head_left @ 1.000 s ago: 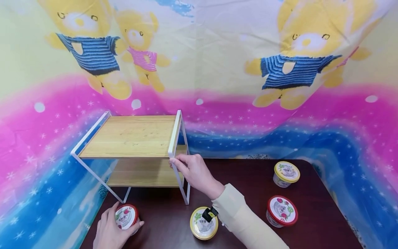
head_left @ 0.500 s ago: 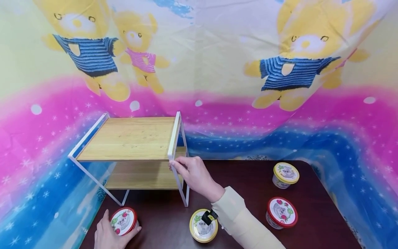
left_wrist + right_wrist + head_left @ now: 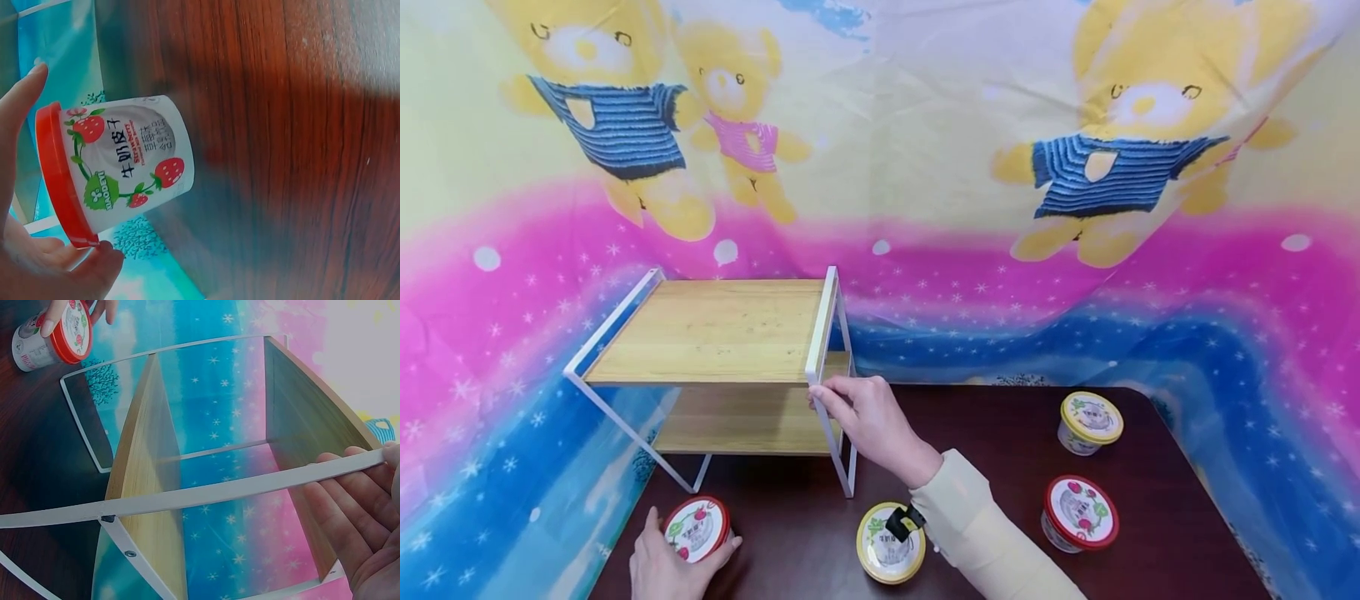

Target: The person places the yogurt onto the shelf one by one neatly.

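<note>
My left hand (image 3: 673,560) holds a paper tub (image 3: 697,531) with a red lid, thumb on one side and fingers on the other. Strawberries decorate the tub's white wall (image 3: 128,159) in the left wrist view; whether its base touches the table I cannot tell. A two-tier shelf rack (image 3: 707,333) with wooden boards and a white metal frame stands just behind that tub. With thumb and fingers, my right hand (image 3: 872,421) grips the rack's front right post. In the right wrist view the right-hand fingers (image 3: 350,509) lie behind the white bar (image 3: 250,489).
A yellow-lidded tub (image 3: 891,546) stands near the front middle, partly behind my right wrist strap. At the right are another yellow-lidded tub (image 3: 1090,421) and a red-lidded tub (image 3: 1078,510). The dark wooden table (image 3: 977,450) meets a bear-printed cloth (image 3: 925,167) behind.
My left hand and the red-lidded tub have shifted slightly left and nearer me, and the left fingers sit lower on its lid. The right hand stays on the rack's post.
</note>
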The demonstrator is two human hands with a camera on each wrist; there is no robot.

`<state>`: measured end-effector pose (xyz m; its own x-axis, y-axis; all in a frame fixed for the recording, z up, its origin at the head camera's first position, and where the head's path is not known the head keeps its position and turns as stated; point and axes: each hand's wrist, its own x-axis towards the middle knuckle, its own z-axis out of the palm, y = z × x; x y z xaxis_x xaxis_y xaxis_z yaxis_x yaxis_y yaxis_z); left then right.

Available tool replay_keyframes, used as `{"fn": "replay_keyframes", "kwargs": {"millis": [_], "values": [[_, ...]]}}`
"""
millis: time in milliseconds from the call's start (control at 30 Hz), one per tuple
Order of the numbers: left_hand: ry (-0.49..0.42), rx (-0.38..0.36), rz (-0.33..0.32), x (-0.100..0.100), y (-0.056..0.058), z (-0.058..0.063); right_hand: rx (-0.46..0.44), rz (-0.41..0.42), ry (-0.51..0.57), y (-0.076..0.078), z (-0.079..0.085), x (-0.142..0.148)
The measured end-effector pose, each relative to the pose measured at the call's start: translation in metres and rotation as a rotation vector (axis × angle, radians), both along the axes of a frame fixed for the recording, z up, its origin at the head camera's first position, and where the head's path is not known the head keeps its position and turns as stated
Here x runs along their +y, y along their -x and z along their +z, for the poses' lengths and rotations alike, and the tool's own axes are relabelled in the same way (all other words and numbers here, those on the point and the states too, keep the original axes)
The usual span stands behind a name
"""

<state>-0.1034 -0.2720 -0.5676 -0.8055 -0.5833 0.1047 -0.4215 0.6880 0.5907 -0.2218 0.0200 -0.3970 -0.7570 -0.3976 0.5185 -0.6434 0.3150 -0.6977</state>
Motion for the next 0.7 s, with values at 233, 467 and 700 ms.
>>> {"fn": "replay_keyframes", "kwargs": {"millis": [233,467,700], "values": [[0.008,0.045,0.014,0.005,0.002,-0.005,0.006,0.012,-0.002,0.001,0.001,0.0],[0.015,0.146,0.033,0.006,0.001,-0.013,0.001,0.003,0.005,0.001,-0.001,0.0],[-0.033,0.114,0.089,0.008,0.002,-0.017,0.003,-0.003,0.004,0.0,-0.001,-0.001]]}}
